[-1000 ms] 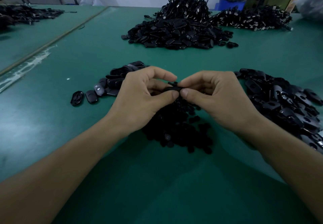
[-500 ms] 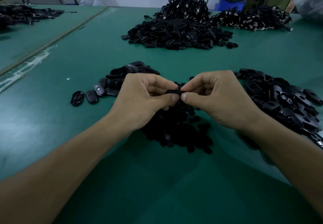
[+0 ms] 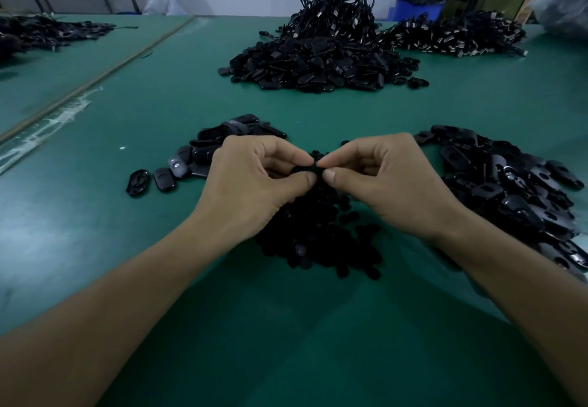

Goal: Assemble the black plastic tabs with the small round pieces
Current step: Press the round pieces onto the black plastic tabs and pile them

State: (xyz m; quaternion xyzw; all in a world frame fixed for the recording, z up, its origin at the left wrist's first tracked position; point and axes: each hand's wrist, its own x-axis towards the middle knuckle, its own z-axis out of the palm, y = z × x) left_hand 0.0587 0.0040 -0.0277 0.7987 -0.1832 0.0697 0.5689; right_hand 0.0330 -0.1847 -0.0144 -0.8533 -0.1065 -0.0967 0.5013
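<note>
Partly cut off: the right pile of tabs (image 3: 509,184) runs out past the frame's right edge, and my right forearm crosses its near end.
Partly hidden: the pile of small round pieces (image 3: 321,241) lies on the table directly under both my hands, which cover its far part.
Mostly hidden: the black tab (image 3: 306,169) is held just above that pile. Only a dark sliver of it shows between my fingertips, so I cannot tell whether a round piece sits in it.
Hard to make out: single pieces blur together in every pile, black on black in dim light.
Left hand (image 3: 251,184): thumb and forefinger pinch the tab's left end, the other fingers curled in.
Right hand (image 3: 391,184): thumb and forefinger pinch the tab's right end, the thumb tip almost touching my left thumb.
Open room: the green table (image 3: 127,263) is bare toward me and to my left, with another bare band beyond my hands.
Edge: a seam (image 3: 95,82) runs diagonally at far left.
Far heaps: a tab heap (image 3: 318,63) topped with cables (image 3: 337,15) lies well apart from my hands, and a heap of connectors (image 3: 451,34) lies to its right.
Behind: a blue bin (image 3: 416,6) stands beyond the table.
Left pile (image 3: 222,139): tabs lie just beyond my left hand.
Strays: two loose tabs (image 3: 138,181) lie singly at that pile's left end.
</note>
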